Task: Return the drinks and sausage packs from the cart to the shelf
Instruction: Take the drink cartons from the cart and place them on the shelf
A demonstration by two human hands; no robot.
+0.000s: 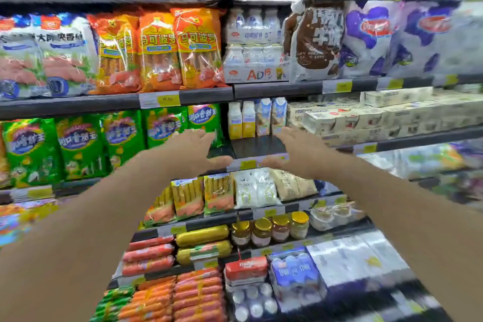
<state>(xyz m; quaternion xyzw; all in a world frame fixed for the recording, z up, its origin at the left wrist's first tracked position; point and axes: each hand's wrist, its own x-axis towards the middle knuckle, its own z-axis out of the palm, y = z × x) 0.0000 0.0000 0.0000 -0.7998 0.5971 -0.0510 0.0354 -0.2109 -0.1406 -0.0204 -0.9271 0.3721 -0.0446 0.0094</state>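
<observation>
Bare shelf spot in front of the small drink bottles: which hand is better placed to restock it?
Right, probably. The right hand hangs open beside the bare shelf patch; the left hand sits by the green sausage packs.

Both hands [194, 148] outstretched, empty, spread.

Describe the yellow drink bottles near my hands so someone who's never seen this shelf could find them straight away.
Find the shelf level with the green sausage packs, the third one down. Just right of the last green pack stand four small drinks in a row behind a bare dark patch of shelf. The yellow drink bottles are the left two: white tops, yellow lower halves, unlike the blue-and-white cartons beside them.
</observation>
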